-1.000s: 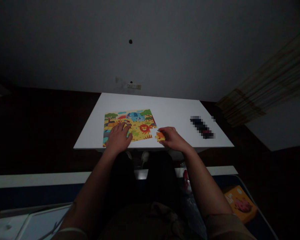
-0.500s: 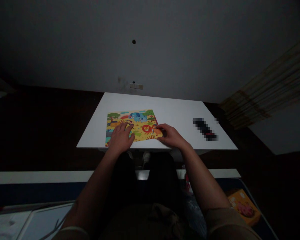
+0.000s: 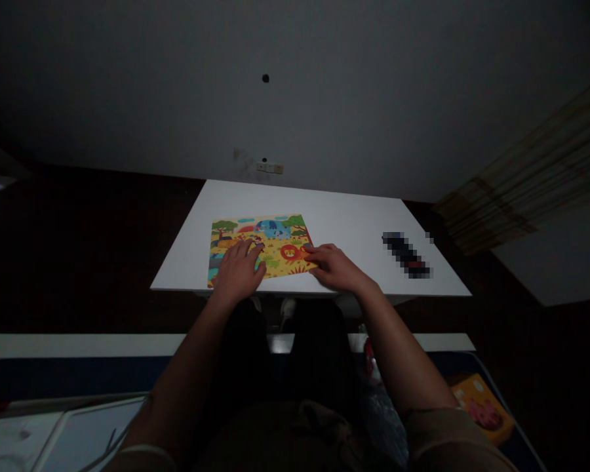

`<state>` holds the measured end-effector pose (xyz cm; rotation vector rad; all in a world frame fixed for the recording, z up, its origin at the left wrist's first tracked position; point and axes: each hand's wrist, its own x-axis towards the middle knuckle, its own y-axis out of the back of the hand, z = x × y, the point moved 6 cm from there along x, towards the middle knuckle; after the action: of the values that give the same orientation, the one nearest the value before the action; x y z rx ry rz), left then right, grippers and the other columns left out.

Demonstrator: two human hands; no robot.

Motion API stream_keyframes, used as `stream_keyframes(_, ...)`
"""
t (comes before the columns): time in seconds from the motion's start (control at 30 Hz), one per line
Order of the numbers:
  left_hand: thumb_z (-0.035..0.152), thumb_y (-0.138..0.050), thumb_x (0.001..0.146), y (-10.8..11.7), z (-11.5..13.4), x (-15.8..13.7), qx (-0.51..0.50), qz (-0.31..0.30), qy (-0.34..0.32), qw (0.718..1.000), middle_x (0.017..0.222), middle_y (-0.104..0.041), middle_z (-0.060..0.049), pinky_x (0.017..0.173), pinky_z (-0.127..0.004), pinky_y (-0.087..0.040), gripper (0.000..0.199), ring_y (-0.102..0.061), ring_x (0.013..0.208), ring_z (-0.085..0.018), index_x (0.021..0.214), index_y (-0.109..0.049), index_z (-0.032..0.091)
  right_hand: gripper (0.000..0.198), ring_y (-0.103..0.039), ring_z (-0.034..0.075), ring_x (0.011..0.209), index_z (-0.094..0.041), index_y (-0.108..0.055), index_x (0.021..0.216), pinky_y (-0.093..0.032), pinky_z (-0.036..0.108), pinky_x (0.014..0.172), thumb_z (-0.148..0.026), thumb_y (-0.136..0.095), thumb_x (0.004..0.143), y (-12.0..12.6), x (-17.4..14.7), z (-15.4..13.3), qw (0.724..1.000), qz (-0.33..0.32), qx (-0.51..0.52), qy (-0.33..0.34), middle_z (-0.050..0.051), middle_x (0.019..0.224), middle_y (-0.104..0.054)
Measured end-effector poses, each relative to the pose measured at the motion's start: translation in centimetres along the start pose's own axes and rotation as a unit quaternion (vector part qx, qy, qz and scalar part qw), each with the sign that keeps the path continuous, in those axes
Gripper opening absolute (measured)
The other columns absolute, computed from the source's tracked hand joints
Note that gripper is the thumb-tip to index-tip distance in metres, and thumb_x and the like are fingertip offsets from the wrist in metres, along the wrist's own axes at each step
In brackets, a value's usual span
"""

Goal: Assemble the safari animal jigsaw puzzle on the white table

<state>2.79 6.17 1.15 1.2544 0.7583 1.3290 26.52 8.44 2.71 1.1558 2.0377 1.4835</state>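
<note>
A colourful picture board (image 3: 275,252) with an elephant, a lion and trees lies on the white table (image 3: 358,229), close to its front edge. It looks like a children's puzzle, though joints between pieces are too fine to make out. My left hand (image 3: 239,272) rests on the board's left half, palm down with fingers spread. At the lower right corner, my right hand (image 3: 335,267) lays its fingertips on the printed surface, thumb near the edge. The fingers cover that corner, and nothing shows held in them.
A dark pixelated item (image 3: 406,255) lies on the table's right side. An orange box (image 3: 484,408) and clear plastic wrapping (image 3: 384,419) are beside me on the seat. Behind the table stands a wall with sockets (image 3: 269,168); a striped curtain (image 3: 516,164) hangs at right.
My right hand's fingers have come down flatter over the board's lower right corner and cover more of it. The left hand has stayed in place.
</note>
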Motion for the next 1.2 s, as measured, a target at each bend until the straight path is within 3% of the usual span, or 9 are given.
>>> stream_keyframes(0.27, 0.043, -0.042, 0.091, 0.0, 0.1, 0.0, 0.001, 0.005, -0.003, 1.0, 0.144, -0.046, -0.007, 0.115, -0.048, -0.026, 0.05, -0.038, 0.135, -0.029, 0.138, -0.047, 0.027, 0.041, -0.05, 0.027, 0.123, -0.03, -0.059, 0.128, -0.042, 0.047, 0.103, -0.03, -0.054, 0.087, -0.6, -0.9, 0.0, 0.999, -0.005, -0.045, -0.012, 0.0, 0.142, -0.05)
stream_keyframes(0.43, 0.042, -0.043, 0.091, 0.0, 0.1, 0.0, -0.014, 0.004, -0.005, 1.0, 0.143, -0.047, -0.007, 0.115, -0.048, -0.026, 0.049, -0.039, 0.133, -0.029, 0.137, -0.047, 0.027, 0.055, -0.032, 0.029, 0.14, -0.031, -0.033, 0.149, -0.035, 0.05, 0.109, -0.04, -0.04, 0.095, -1.6, -2.6, -1.1, 0.993, -0.022, -0.114, -0.026, -0.001, 0.154, -0.033)
stream_keyframes(0.57, 0.042, -0.043, 0.091, 0.1, 0.1, -0.1, -0.021, 0.003, -0.002, 1.0, 0.143, -0.046, -0.006, 0.115, -0.049, -0.026, 0.049, -0.039, 0.133, -0.03, 0.137, -0.048, 0.028, 0.059, -0.022, 0.029, 0.144, -0.029, -0.019, 0.153, -0.029, 0.049, 0.113, -0.046, -0.032, 0.097, -2.2, -3.4, -1.9, 0.987, -0.028, -0.151, -0.04, -0.001, 0.158, -0.021)
stream_keyframes(0.7, 0.042, -0.042, 0.091, 0.1, 0.1, -0.1, -0.002, 0.002, -0.002, 1.0, 0.143, -0.046, -0.008, 0.114, -0.047, -0.026, 0.049, -0.039, 0.133, -0.029, 0.138, -0.047, 0.027, 0.061, -0.021, 0.028, 0.145, -0.028, -0.02, 0.153, -0.025, 0.049, 0.115, -0.049, -0.032, 0.097, -2.4, -3.3, -1.9, 0.987, -0.029, -0.15, -0.048, 0.0, 0.158, -0.019)
stream_keyframes(0.8, 0.042, -0.041, 0.092, 0.0, 0.0, -0.1, 0.013, -0.004, -0.005, 1.0, 0.144, -0.045, -0.007, 0.114, -0.046, -0.026, 0.049, -0.038, 0.134, -0.028, 0.138, -0.047, 0.027, 0.057, -0.025, 0.027, 0.144, -0.027, -0.03, 0.15, -0.027, 0.05, 0.115, -0.048, -0.035, 0.097, -1.8, -3.7, -1.1, 0.992, -0.007, -0.104, -0.063, 0.002, 0.156, -0.028)
stream_keyframes(0.87, 0.042, -0.04, 0.092, -0.2, 0.0, -0.1, 0.022, -0.009, -0.011, 1.0, 0.145, -0.045, -0.008, 0.114, -0.047, -0.026, 0.05, -0.038, 0.134, -0.028, 0.138, -0.047, 0.025, 0.05, -0.033, 0.025, 0.14, -0.027, -0.042, 0.144, -0.029, 0.048, 0.114, -0.044, -0.037, 0.097, -0.4, -4.7, 0.0, 0.995, 0.033, -0.045, -0.078, 0.003, 0.151, -0.039)
stream_keyframes(0.97, 0.043, -0.037, 0.092, -0.5, 0.3, 0.0, 0.033, -0.01, -0.027, 0.999, 0.145, -0.044, -0.011, 0.112, -0.048, -0.027, 0.052, -0.038, 0.134, -0.03, 0.14, -0.045, 0.023, 0.038, -0.045, 0.023, 0.132, -0.03, -0.057, 0.13, -0.032, 0.046, 0.113, -0.038, -0.044, 0.095, 4.0, -8.3, 2.0, 0.978, 0.154, 0.055, -0.128, 0.001, 0.141, -0.052)
stream_keyframes(1.07, 0.045, -0.037, 0.092, -0.8, 0.4, 0.3, 0.037, -0.003, -0.032, 0.999, 0.145, -0.044, -0.012, 0.111, -0.049, -0.028, 0.054, -0.037, 0.134, -0.032, 0.139, -0.045, 0.021, 0.025, -0.056, 0.022, 0.117, -0.031, -0.067, 0.111, -0.04, 0.043, 0.106, -0.036, -0.059, 0.088, 9.2, -13.9, 3.2, 0.927, 0.277, 0.144, -0.206, 0.0, 0.122, -0.065)
stream_keyframes(1.2, 0.046, -0.038, 0.091, -1.0, 0.7, 0.5, 0.033, 0.012, -0.052, 0.998, 0.144, -0.044, -0.013, 0.11, -0.048, -0.03, 0.054, -0.04, 0.132, -0.032, 0.138, -0.046, 0.021, 0.014, -0.063, 0.02, 0.097, -0.027, -0.071, 0.09, -0.051, 0.036, 0.088, -0.025, -0.072, 0.077, 13.9, -21.1, 1.8, 0.857, 0.349, 0.21, -0.317, 0.0, 0.098, -0.07)
